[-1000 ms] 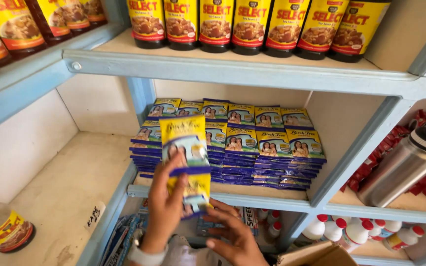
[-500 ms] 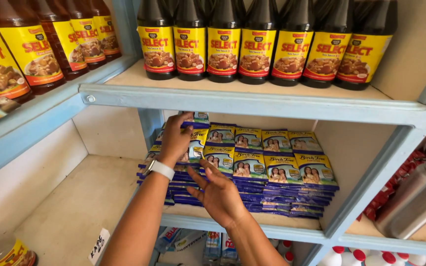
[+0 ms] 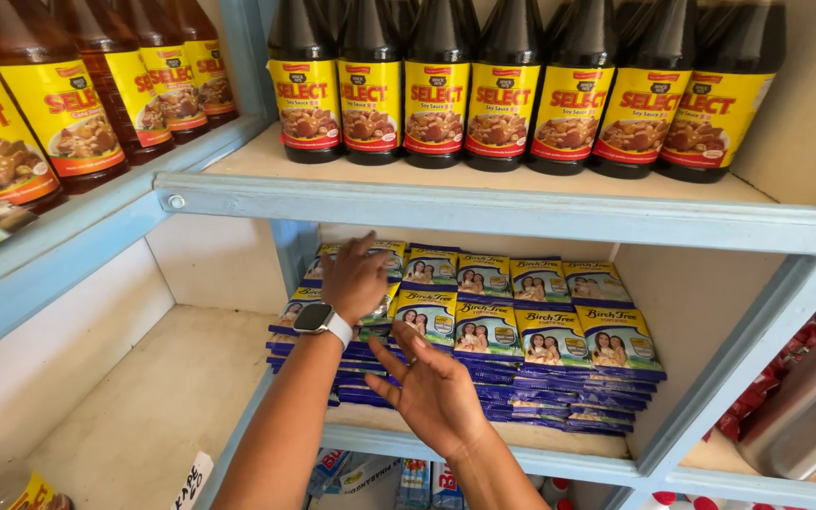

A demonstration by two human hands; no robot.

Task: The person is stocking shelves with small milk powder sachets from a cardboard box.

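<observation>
Stacks of flat blue-and-yellow sachets fill the middle shelf in two rows. My left hand, with a pale smartwatch on its wrist, lies palm down on the back left stack, pressing on the sachets there. My right hand hovers just in front of the front left stacks, fingers spread and palm turned up, holding nothing.
Dark sauce bottles with yellow labels line the upper shelf, more brown bottles on the left shelf. A steel flask and red packets sit in the right bay. Boxes and white bottles lie below.
A second ago both hands held a sachet packet low in front of the shelf. The left hand has carried it up onto the back left stack; the right hand has let go and hovers.
</observation>
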